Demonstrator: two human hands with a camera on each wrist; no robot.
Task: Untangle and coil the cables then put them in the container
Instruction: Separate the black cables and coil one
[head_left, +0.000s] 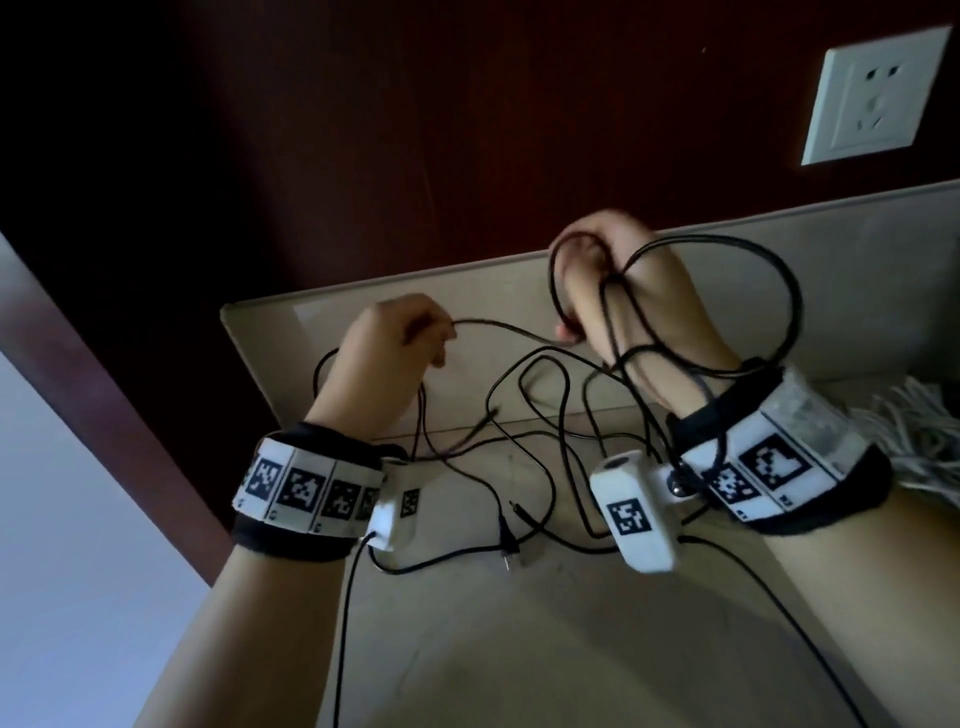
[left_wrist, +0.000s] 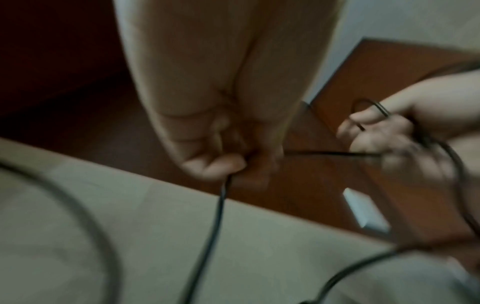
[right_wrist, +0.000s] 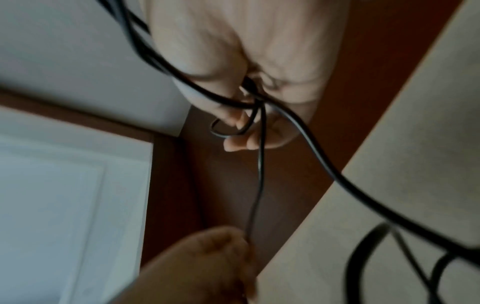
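Note:
Several thin black cables (head_left: 540, 519) lie tangled on the beige surface (head_left: 519, 649). My right hand (head_left: 587, 291) is raised and grips a bunch of coiled loops (right_wrist: 228, 134), which hang round its wrist. My left hand (head_left: 415, 338) pinches one strand (head_left: 504, 328) that runs across to the right hand. In the left wrist view the pinched cable (left_wrist: 221, 201) drops from my fingertips (left_wrist: 215, 164). The right wrist view shows the same strand (right_wrist: 259, 164) stretched down to the left hand (right_wrist: 207, 257). Loose plug ends (head_left: 511, 545) rest near the front of the tangle.
A beige raised panel (head_left: 311, 312) stands behind the cables against a dark wood wall. A white wall socket (head_left: 878, 96) sits at the upper right. A pale fringed cloth (head_left: 914, 431) lies at the right edge. The surface drops off on the left.

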